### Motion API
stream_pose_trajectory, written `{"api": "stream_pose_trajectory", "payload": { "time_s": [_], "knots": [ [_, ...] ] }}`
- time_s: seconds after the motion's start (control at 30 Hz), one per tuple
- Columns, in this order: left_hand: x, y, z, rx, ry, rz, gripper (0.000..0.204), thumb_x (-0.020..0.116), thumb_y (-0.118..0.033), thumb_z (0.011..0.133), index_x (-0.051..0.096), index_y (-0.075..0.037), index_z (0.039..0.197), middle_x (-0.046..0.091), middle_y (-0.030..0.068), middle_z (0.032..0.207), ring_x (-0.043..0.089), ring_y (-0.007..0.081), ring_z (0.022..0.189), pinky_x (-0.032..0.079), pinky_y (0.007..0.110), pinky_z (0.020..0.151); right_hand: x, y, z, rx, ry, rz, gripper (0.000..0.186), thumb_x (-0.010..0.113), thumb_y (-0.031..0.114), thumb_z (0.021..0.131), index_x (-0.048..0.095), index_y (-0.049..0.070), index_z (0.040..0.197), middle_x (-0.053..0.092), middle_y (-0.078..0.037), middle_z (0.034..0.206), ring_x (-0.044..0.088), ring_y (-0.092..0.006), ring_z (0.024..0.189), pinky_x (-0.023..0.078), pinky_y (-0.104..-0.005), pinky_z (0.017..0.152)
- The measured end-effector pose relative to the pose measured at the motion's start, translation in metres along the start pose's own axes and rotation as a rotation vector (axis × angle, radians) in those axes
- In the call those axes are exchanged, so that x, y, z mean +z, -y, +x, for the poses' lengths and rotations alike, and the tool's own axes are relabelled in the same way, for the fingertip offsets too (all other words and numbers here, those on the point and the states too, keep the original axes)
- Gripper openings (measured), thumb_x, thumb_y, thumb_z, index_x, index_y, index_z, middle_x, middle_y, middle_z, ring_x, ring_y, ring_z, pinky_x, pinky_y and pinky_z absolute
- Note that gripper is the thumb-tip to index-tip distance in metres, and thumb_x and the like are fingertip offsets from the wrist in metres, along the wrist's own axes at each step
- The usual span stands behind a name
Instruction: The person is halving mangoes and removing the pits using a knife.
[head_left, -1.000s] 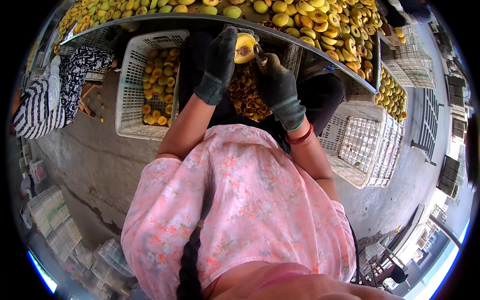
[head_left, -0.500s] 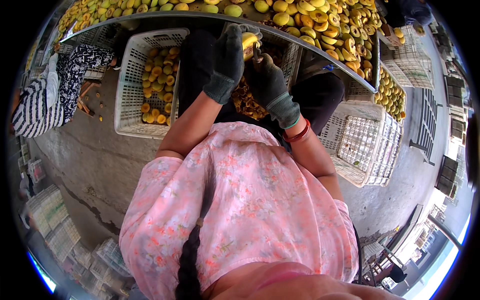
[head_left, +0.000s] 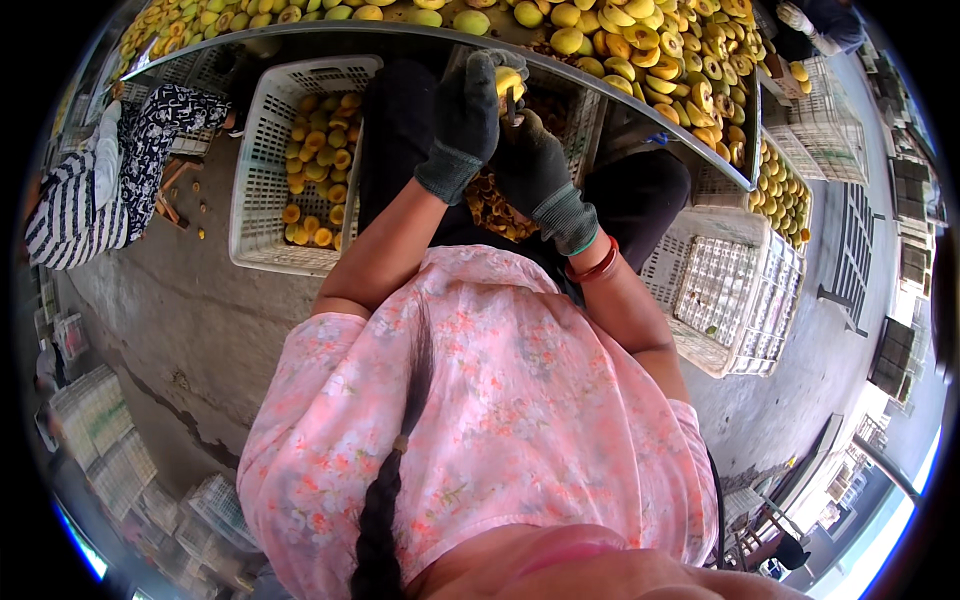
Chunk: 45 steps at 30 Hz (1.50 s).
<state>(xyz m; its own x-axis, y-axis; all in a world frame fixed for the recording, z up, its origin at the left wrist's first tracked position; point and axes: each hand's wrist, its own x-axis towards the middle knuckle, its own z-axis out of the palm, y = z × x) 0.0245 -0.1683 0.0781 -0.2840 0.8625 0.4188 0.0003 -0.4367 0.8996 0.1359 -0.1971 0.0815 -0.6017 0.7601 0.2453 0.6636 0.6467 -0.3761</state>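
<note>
Left hand (head_left: 468, 105): gloved; the fruit (head_left: 508, 84) is clasped in its grip, fingers curled over the far side, presumably so that turning is prevented.
Right hand (head_left: 530, 165): gloved; the tool (head_left: 513, 104) is pinched in its grip, with the dark end brought up to the fruit; whether the flesh is pierced cannot be told.
Fruit: held above the lap, near the desk (head_left: 400, 29), its yellow side partly covered by the left glove.
Scraps (head_left: 495, 212): seen between the legs, below the hands, probably placed there so that whatever drops is caught.
Left crate (head_left: 243, 180): stood beside the left leg (head_left: 390, 125); pieces (head_left: 322, 145) are kept inside, likely within easy reach.
Heap (head_left: 690, 80): spread along the desk beyond the hands; by the raised metal rim, rolling off is likely prevented.
Right crate (head_left: 720, 285): set on the floor (head_left: 270, 345), beyond the right leg (head_left: 640, 188), where the arms are apparently not hindered.
Co-worker (head_left: 75, 220): seen at far left, well apart; a striped top is worn.
</note>
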Motion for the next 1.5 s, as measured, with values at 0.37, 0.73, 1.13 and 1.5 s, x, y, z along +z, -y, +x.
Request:
{"api": "stream_pose_trajectory", "payload": {
  "time_s": [0.37,0.73,1.13,1.5],
  "knots": [
    [-0.013,0.037,0.003,-0.164,0.107,-0.167,0.046,0.034,-0.037,0.096,0.061,0.0,0.089,0.065,0.0103,0.084,0.063,0.0175,0.074,0.049,0.028,0.063,0.044,-0.022,-0.009,0.142,-0.131,0.926,0.023,0.059,0.0,0.079,0.051,0.005,0.101,0.06,-0.002,0.094,0.055,-0.011,0.088,0.045,-0.025,0.073],
    [-0.003,0.023,0.008,-0.291,-0.013,-0.283,0.054,0.036,-0.045,0.094,0.061,0.002,0.084,0.066,0.0103,0.076,0.063,0.0169,0.068,0.051,0.028,0.063,0.002,-0.01,0.004,0.012,-0.063,0.333,0.022,0.061,0.009,0.08,0.053,0.004,0.1,0.061,-0.005,0.085,0.058,-0.0181,0.075,0.046,-0.0336,0.065],
    [-0.019,0.021,0.012,-0.186,0.372,-0.142,0.08,0.026,-0.065,0.088,0.061,0.008,0.09,0.064,0.017,0.085,0.063,0.0221,0.072,0.052,0.03,0.065,-0.001,-0.01,-0.007,-0.076,-0.055,0.536,0.015,0.061,0.014,0.081,0.052,0.004,0.088,0.053,-0.001,0.062,0.05,-0.0105,0.048,0.039,-0.0274,0.043],
    [-0.018,-0.002,0.006,-0.19,0.424,-0.216,0.074,0.03,-0.06,0.088,0.063,0.006,0.086,0.064,0.0157,0.084,0.063,0.0221,0.075,0.051,0.032,0.068,-0.004,-0.009,-0.01,0.052,0.375,0.494,0.05,0.062,0.01,0.063,0.052,0.002,0.112,0.055,-0.017,0.094,0.056,-0.0306,0.074,0.047,-0.0373,0.061]
  ]
}}
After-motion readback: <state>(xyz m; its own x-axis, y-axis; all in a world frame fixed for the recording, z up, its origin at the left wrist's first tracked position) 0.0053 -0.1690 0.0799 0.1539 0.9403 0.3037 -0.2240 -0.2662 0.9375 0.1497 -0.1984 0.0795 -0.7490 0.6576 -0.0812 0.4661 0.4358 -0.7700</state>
